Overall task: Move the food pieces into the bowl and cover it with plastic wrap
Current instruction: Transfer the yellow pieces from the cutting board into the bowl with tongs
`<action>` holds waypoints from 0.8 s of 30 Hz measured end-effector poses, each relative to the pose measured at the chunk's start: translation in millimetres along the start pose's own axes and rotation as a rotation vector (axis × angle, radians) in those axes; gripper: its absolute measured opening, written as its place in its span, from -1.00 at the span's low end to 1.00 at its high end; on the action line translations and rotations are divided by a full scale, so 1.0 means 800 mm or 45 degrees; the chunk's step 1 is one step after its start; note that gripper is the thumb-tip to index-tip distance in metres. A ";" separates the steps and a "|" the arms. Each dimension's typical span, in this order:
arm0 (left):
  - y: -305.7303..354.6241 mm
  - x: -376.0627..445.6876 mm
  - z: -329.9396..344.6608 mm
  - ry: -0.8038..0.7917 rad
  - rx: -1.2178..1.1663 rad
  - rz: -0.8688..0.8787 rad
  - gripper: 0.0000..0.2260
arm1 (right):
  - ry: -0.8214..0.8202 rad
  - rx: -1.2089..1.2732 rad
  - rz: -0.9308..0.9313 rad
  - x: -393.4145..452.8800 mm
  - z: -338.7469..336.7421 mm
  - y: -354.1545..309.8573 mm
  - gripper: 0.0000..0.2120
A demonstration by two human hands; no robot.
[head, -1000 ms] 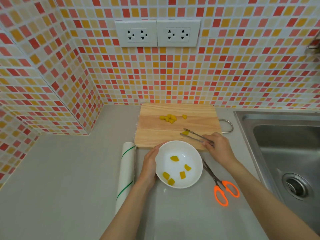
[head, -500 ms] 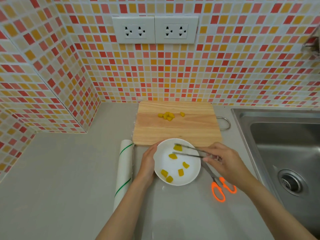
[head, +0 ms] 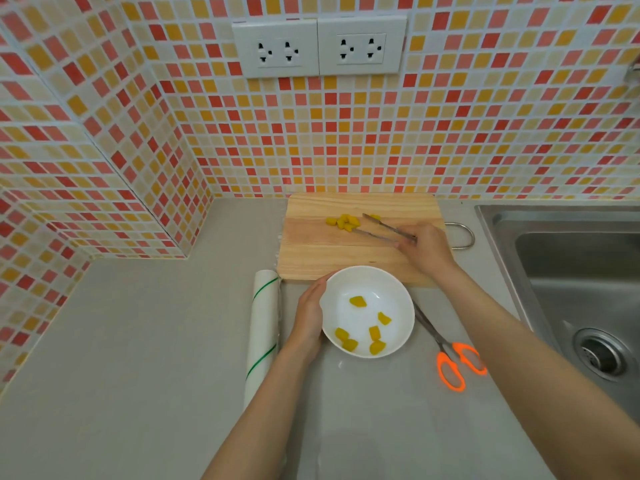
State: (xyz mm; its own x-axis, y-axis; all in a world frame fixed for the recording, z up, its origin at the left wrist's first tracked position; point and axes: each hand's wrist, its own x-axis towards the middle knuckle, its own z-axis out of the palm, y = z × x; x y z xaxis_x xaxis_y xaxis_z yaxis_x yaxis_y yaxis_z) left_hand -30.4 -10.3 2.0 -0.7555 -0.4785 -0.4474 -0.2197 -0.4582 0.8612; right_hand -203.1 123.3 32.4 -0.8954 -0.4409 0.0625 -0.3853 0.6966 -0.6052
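Right hand [head: 427,249] gripping tongs [head: 384,229], tips spread at yellow food pieces [head: 343,223] on cutting board [head: 318,251] behind bowl [head: 398,289]. Left hand [head: 310,315] cupping bowl's left rim. Plastic wrap roll [head: 264,323] left of bowl, scissors [head: 446,351] right, sink [head: 568,258] beyond.

Six yellow food pieces [head: 367,327] lay in the upright white bowl [head: 398,289], more clustered beyond it [head: 343,222], the plastic wrap roll [head: 262,327] left of it.

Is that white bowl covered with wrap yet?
Uncovered: the white bowl sits open, yellow pieces plainly visible; the wrap roll lies beside it.
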 end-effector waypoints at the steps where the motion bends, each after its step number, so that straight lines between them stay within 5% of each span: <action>1: 0.000 0.000 0.000 0.003 0.003 0.003 -0.78 | -0.021 0.009 0.007 0.009 0.009 -0.001 -0.79; 12: -0.002 0.002 0.000 0.016 -0.010 -0.022 -0.76 | -0.023 -0.054 0.005 0.029 0.043 0.000 -0.77; 24: 0.004 -0.003 0.005 0.016 -0.067 -0.031 -0.76 | 0.080 0.171 -0.199 -0.106 -0.030 -0.008 -0.76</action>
State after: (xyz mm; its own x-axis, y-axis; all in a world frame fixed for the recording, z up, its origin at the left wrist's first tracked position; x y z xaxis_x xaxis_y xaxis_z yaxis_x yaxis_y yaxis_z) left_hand -31.9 -7.3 7.0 -0.7425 -0.4759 -0.4714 -0.2047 -0.5088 0.8362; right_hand -129.7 169.9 50.0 -0.8409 -0.4986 0.2106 -0.4910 0.5391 -0.6843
